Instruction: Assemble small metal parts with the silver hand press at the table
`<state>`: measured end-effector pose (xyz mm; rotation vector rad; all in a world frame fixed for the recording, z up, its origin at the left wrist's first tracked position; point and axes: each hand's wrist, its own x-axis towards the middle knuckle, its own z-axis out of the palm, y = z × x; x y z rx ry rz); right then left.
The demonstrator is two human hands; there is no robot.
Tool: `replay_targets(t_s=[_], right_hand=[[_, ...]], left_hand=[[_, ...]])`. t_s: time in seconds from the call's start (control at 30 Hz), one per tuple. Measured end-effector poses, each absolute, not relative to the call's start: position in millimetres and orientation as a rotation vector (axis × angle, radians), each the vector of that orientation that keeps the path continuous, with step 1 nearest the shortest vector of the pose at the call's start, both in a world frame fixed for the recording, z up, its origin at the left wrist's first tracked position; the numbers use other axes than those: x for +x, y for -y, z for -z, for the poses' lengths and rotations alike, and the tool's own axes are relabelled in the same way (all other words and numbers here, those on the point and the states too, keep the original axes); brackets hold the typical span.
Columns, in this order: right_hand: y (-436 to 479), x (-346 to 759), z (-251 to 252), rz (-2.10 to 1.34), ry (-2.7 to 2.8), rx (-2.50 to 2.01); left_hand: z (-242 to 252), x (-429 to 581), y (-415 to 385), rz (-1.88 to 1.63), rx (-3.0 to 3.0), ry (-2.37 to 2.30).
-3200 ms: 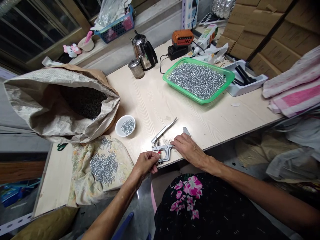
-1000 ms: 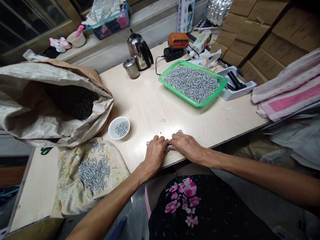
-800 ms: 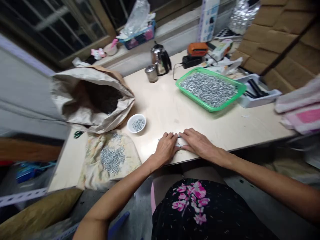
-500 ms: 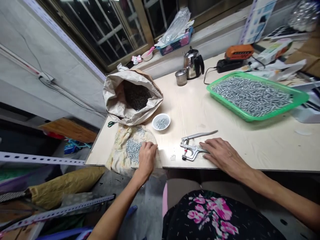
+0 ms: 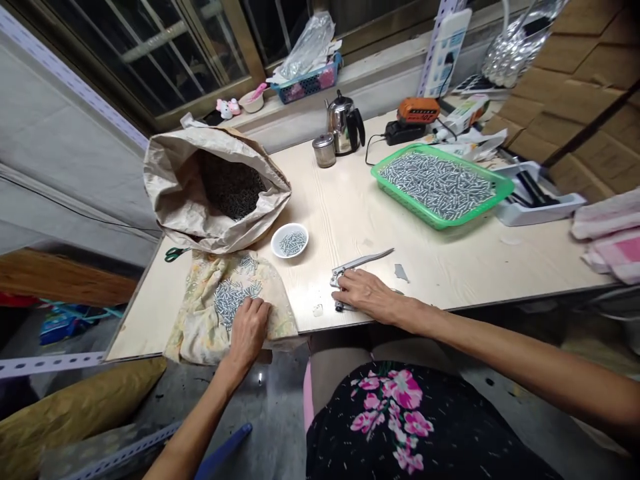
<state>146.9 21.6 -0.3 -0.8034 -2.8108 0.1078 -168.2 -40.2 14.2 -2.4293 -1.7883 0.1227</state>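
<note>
My left hand [image 5: 250, 328] rests at the right edge of a pile of small silvery metal pins [image 5: 231, 301]. Its fingers are bent down and closed; what they hold, if anything, is hidden. Beneath the pile lies a yellowish patterned cloth [image 5: 280, 303] that hangs over the table's front edge. My right hand [image 5: 367, 293] is curled over the jaw end of metal snap-fastener pliers [image 5: 367, 259], covering most of the lower handle. The upper handle sticks out to the right, spread away. A white bowl [image 5: 276, 248] behind the cloth holds more silvery pins.
An open sack [image 5: 170, 193] with dark small pieces stands at the back left, near green-handled scissors [image 5: 175, 254]. A green basket [image 5: 443, 223] full of silvery pins is at the right. Behind stand a metal kettle [image 5: 343, 127] and a lidded pot [image 5: 324, 152]. A grey scrap [image 5: 401, 273] lies nearby.
My right hand has moved from the pliers' lower handle left onto their jaw end, uncovering a grey scrap. My left hand stays by the pin pile, fingers still bent. The view has swung right.
</note>
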Motion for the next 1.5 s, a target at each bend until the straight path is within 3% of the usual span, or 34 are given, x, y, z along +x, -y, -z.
replay_targets(t_s=[0.2,0.37,0.63,0.73,1.03,1.5], right_hand=[[-35.1,133.1,-8.4,-0.343,2.953,-0.545],[-45.6,123.8,-15.7,-0.707,2.500,-0.786],[-102.9,77.2,-71.3,-0.463,2.351,-0.879],[-86.1,109.1,-65.3,-0.395,2.373,-0.965],[3.8,206.6,15.4,-0.297,2.485,-1.321],[3.0,204.3,24.1,-0.285,2.395,-1.297]], left_hand=[[-21.2,-131.6,55.8,0.630,-2.483,2.015],[-23.6,-94.1,54.4,1.125,-2.445,2.488],[-28.3,-73.4,20.1,1.719,-2.091,3.122],[-29.1,-65.4,19.0,1.743,-2.105,3.194],[-17.6,-41.7,3.2,1.532,-2.282,3.403],[-9.3,-27.1,-5.9,1.228,-2.305,3.450]])
